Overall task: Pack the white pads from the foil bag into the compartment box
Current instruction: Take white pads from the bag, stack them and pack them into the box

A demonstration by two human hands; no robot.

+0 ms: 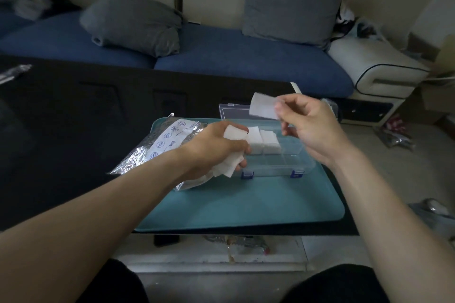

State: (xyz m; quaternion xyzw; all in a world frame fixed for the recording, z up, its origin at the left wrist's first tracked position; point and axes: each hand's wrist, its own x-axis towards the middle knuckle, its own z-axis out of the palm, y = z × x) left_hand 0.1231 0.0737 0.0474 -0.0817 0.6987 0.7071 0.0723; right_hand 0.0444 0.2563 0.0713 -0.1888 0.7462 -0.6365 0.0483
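- Both forearms are seen reaching from the bottom edge over a teal mat laid on the dark counter.
- White pads are gripped in a bunch by the left hand, whose fingers are curled round them, just above the box's near left corner.
- One single pad is pinched between thumb and fingertips of the right hand, raised above the open lid.
- The clear compartment box is set on the mat, its blue latches facing the person.
- Two stacks of pads are seen in far compartments of the box; the nearer right ones show no pads.
- The foil bag is lying left of the box, partly on the mat, partly hidden by the left wrist.
- A blue sofa with grey cushions is seen beyond the counter.
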